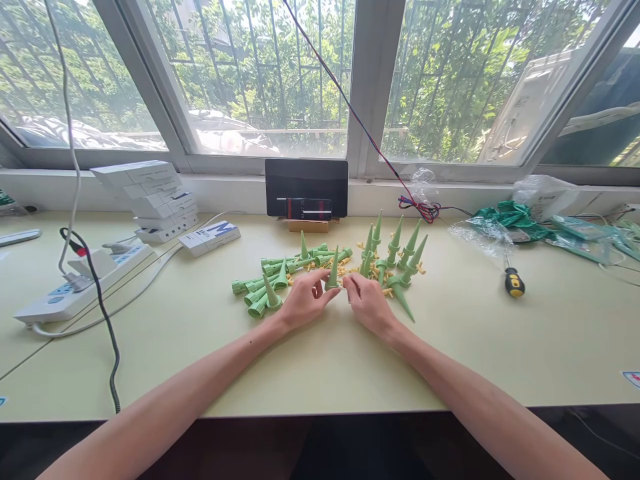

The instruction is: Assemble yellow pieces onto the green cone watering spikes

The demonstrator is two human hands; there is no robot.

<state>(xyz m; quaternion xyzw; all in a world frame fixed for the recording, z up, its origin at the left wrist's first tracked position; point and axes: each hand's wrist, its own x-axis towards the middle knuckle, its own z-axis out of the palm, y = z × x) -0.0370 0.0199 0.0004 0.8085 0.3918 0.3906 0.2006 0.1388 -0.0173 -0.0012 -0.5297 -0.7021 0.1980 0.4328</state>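
My left hand (pixel 306 297) is closed round the base of an upright green cone (pixel 334 270) at the middle of the table. Just right of it, my right hand (pixel 369 301) pinches a small yellow piece (pixel 345 283) near the cone's base. Several green tubes (pixel 257 307) lie left of my hands, with a few green cones (pixel 271 293) among them. Small yellow pieces (pixel 345 261) are scattered behind my hands. On the right, several green cones with collars (pixel 410 263) stand together, some with yellow pieces attached, and one cone (pixel 403 303) lies tilted toward me.
A dark tablet (pixel 307 180) leans at the back, a phone (pixel 309 209) before it. White boxes (pixel 160 210) and a power strip (pixel 85 283) with cables are left. A screwdriver (pixel 514 283) and plastic bags (pixel 515 220) lie right. The table's front edge (pixel 325 412) is near me.
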